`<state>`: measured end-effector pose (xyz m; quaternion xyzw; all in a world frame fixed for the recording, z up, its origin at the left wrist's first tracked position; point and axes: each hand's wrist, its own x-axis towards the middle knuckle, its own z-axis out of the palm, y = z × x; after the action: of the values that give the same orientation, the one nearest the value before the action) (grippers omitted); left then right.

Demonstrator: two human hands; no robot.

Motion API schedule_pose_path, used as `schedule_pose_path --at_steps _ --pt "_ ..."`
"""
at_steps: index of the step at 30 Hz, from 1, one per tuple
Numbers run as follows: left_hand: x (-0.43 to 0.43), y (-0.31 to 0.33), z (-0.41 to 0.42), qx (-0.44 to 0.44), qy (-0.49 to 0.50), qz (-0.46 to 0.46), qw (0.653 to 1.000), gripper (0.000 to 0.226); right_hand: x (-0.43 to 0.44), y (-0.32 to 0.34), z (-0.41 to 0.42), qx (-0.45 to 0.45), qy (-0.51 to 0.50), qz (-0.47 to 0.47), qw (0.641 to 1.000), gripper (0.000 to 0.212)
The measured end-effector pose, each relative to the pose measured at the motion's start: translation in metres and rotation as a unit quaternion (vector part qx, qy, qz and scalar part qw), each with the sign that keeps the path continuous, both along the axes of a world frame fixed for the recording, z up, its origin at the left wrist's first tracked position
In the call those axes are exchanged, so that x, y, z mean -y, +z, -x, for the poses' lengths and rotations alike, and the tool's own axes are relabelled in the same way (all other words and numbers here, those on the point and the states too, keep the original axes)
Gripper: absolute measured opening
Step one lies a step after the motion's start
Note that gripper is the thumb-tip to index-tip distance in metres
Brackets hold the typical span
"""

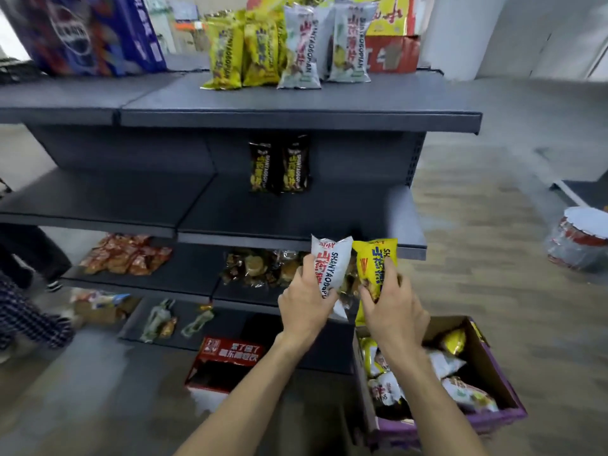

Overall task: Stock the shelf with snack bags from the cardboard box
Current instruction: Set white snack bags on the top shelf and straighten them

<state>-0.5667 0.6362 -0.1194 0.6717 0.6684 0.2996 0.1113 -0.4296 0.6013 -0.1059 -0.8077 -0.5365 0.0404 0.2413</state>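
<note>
My left hand (pixel 304 299) grips a white snack bag (pixel 332 263) upright in front of the middle shelf's edge. Beside it my right hand (pixel 391 299) grips a yellow snack bag (pixel 375 261). Both bags are held above the open cardboard box (pixel 506 383) at lower right, which holds several more white and yellow bags. The dark shelf unit (pixel 296 110) carries yellow bags (pixel 241 51) and white bags (pixel 324 44) standing on its top board. Two black bags (pixel 279 166) stand at the back of the middle board.
Lower boards hold orange packets (pixel 126 255), brown packets (pixel 260 266) and a few loose wrapped items (pixel 171 320). A red carton (pixel 223 360) sits on the floor by the shelf. A person's sleeve (pixel 29 317) is at left. A wrapped round stack (pixel 579 238) stands at right.
</note>
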Motion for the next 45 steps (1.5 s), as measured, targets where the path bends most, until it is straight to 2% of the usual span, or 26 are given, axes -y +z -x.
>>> schedule_pose_path --at_steps 14,27,35,40,45 --pt "-0.081 0.140 0.156 -0.009 -0.015 -0.141 0.990 0.063 -0.084 0.132 0.148 0.042 -0.001 -0.178 0.983 0.071" --pt "-0.158 0.244 0.210 -0.046 0.009 -0.238 0.970 0.061 -0.191 0.227 0.198 0.045 0.042 -0.262 0.963 0.068" --pt "-0.213 0.270 0.245 -0.070 0.068 -0.265 0.959 0.060 -0.317 0.261 0.199 0.081 0.063 -0.270 0.957 0.060" --pt "-0.240 0.275 0.256 -0.039 0.107 -0.276 0.954 0.067 -0.385 0.262 0.200 0.094 0.055 -0.247 0.963 0.072" --pt "-0.259 0.277 0.254 -0.039 0.093 -0.273 0.957 0.067 -0.415 0.250 0.198 0.095 0.060 -0.198 0.974 0.073"
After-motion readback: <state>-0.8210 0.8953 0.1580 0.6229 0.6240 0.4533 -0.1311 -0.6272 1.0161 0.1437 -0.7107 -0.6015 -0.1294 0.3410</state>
